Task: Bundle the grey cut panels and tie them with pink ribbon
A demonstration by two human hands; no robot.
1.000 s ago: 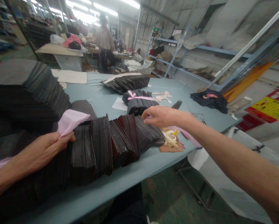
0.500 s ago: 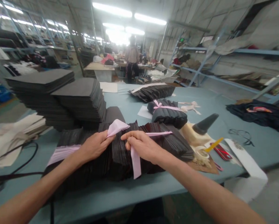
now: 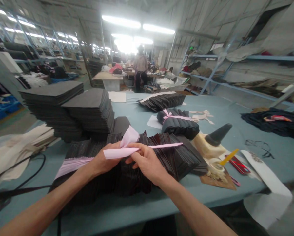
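Note:
Both hands meet over a row of black fabric pieces packed on edge, with a pink fabric strip running across their top. My left hand is closed on one part of the strip, and a pink loop stands up above its fingers. My right hand pinches the strip's other end, which now points left across my left hand. Part of the left fingers is hidden behind that end. Another stretch of pink strip lies over the pieces at the left.
Tall stacks of dark grey pieces stand at the back left. Beyond the hands lies a black bundle tied in pink. To the right are a tan block with a black cone, a yellow-handled tool and a red phone. A person stands far behind.
My right hand has swung the strip's hanging end up and leftward over my left hand. The two hands have come together, and the pink loop stands more upright.

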